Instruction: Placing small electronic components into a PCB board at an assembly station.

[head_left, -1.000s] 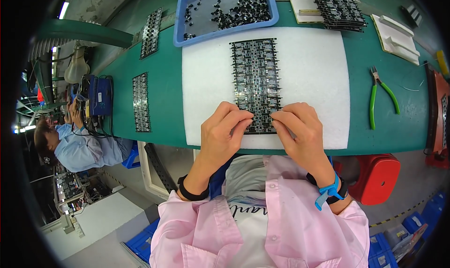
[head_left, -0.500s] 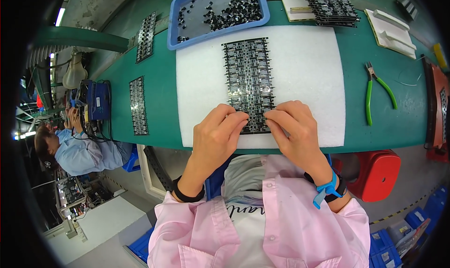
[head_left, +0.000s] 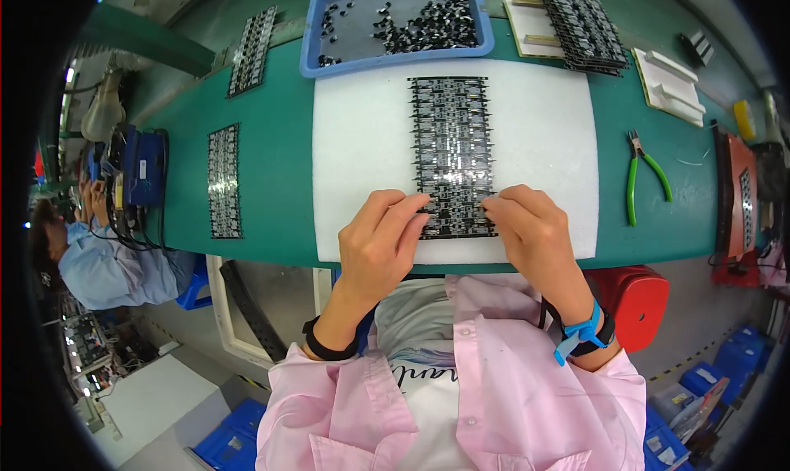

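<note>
A dark printed circuit board panel [head_left: 451,137], with rows of small parts and short pieces jutting from both long edges, lies upright on a white foam sheet [head_left: 362,125]. At the lower part of its left edge, my left hand [head_left: 378,236] has thumb and forefinger pinched together. My right hand [head_left: 535,224] pinches likewise at the right edge, about level with the left. Whatever sits between the fingertips is hidden. Past the sheet's far edge, a blue tray [head_left: 395,62] holds many small black and silvery parts.
Green-handled cutters [head_left: 632,191] lie right of the sheet. Stacked panels [head_left: 580,26] and a white fixture [head_left: 668,86] stand far right. Single panels lie at left [head_left: 224,183] and far left [head_left: 252,51]. A person in blue [head_left: 123,261] sits left; a red stool [head_left: 638,306] stands right.
My hands have moved apart, from over the panel's lower part out to its two long edges. Both still pinch. The whole view has shifted slightly.
</note>
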### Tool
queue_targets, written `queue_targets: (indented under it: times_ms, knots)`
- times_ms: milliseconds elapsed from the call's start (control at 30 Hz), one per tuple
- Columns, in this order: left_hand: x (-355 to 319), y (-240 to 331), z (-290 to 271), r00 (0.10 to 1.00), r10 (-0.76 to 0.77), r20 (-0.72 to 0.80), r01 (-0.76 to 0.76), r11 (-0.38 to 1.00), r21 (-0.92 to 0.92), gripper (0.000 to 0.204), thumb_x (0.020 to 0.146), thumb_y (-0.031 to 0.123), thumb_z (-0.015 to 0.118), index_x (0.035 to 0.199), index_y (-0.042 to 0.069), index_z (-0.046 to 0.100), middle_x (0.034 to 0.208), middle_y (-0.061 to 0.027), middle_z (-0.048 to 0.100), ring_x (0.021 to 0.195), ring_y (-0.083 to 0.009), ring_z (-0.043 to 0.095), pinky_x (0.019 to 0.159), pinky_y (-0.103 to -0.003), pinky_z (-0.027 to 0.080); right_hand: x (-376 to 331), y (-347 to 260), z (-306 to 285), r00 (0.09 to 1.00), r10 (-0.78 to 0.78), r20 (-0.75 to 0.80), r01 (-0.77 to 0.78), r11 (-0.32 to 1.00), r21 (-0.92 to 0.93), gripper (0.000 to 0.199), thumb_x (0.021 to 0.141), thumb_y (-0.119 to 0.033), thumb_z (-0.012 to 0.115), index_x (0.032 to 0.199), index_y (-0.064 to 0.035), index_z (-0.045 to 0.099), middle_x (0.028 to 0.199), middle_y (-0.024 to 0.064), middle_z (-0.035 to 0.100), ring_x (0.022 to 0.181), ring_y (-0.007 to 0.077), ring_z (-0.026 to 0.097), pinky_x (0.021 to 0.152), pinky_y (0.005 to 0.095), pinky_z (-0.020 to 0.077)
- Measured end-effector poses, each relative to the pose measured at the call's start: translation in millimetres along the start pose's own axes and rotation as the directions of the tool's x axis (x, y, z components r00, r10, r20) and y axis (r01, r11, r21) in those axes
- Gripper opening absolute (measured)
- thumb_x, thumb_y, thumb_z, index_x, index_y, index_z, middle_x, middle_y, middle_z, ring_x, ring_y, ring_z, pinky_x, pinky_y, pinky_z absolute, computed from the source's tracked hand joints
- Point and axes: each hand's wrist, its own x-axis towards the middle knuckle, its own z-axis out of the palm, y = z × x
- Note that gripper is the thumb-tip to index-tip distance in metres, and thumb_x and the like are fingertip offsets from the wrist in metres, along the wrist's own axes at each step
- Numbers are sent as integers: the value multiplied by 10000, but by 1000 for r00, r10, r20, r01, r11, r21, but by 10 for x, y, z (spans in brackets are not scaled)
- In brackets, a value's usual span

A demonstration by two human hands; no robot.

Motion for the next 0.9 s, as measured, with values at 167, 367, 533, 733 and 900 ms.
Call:
queue_targets:
  times_ms: [167, 367, 533, 733, 900]
  knots:
    - [-48, 5, 54, 999, 38, -36, -39, 999, -12, 245, 640, -40, 657, 870, 36, 622, 774, -76, 553, 560, -179, 521, 465, -265, 408, 83, -106, 58, 999, -35, -14, 35, 999, -23, 196, 642, 73, 614, 823, 0, 601, 770, 101, 555, 611, 241, 540, 521, 302, 437]
    - [-75, -37, 65, 997, 23, -73, -27, 998, -60, 244, 629, -22, 667, 860, 37, 620, 770, -73, 556, 582, -193, 528, 476, -274, 411, 139, -185, 85, 998, -21, 53, 27, 995, -100, 178, 655, 68, 620, 816, -6, 605, 765, 96, 556, 588, 230, 540, 496, 301, 428]
    - [-89, -75, 82, 995, 53, -84, -57, 998, -40, 236, 631, 15, 673, 855, 39, 604, 773, -58, 549, 615, -193, 534, 493, -279, 424, 139, -179, 90, 998, 27, 53, -23, 997, -78, 157, 672, 67, 623, 812, -1, 601, 754, 93, 549, 586, 217, 541, 490, 296, 425]
    - [-83, -56, 78, 996, 34, -85, -39, 997, -66, 241, 624, -9, 678, 852, 37, 614, 770, -74, 557, 605, -202, 535, 493, -285, 419, 153, -181, 73, 992, 102, 72, -100, 995, -25, 145, 684, 72, 617, 814, 11, 595, 754, 94, 547, 562, 216, 538, 482, 293, 424]
    - [-85, -54, 76, 996, 37, -85, -41, 998, -55, 235, 622, -5, 680, 843, 39, 614, 770, -71, 558, 609, -203, 537, 495, -284, 419, 140, -190, 68, 998, 28, 64, -22, 996, -88, 144, 689, 75, 608, 816, 10, 592, 754, 100, 544, 551, 228, 537, 484, 299, 428]
